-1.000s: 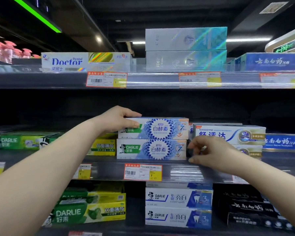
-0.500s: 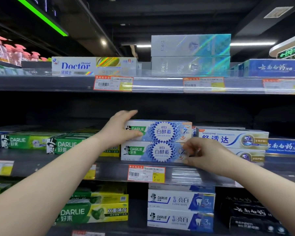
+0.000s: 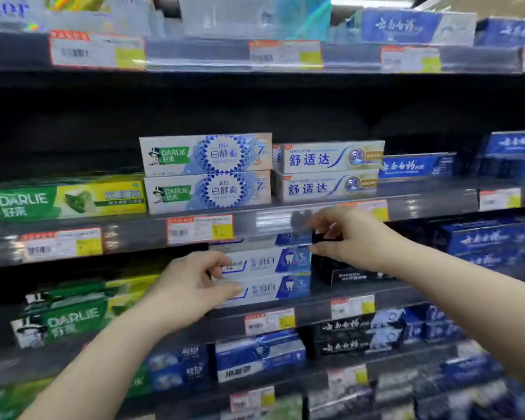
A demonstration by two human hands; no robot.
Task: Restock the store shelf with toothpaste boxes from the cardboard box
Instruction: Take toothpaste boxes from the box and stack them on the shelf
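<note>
- The store shelf (image 3: pixel 285 218) fills the view, several dark tiers with clear price-tag rails along their front edges (the top and bottom rows are blurred).
- On the middle tier two white-and-blue Darlie toothpaste boxes (image 3: pixel 206 172) lie stacked flat, one on the other, with a green Darlie box (image 3: pixel 67 201) just beside them on the left and two stacked Sensodyne boxes (image 3: pixel 328 171) touching them on the right.
- One tier down sits a stack of white Darlie boxes with blue ends (image 3: pixel 273 274), a black box (image 3: pixel 349 272) beside it.
- The left hand (image 3: pixel 191 286) is in front of the left end of that lower stack, fingers curled and partly apart; I cannot tell whether it grips a box.
- The right hand (image 3: pixel 349 237) hovers below the middle rail, thumb and fingers loosely parted, holding nothing visible.
</note>
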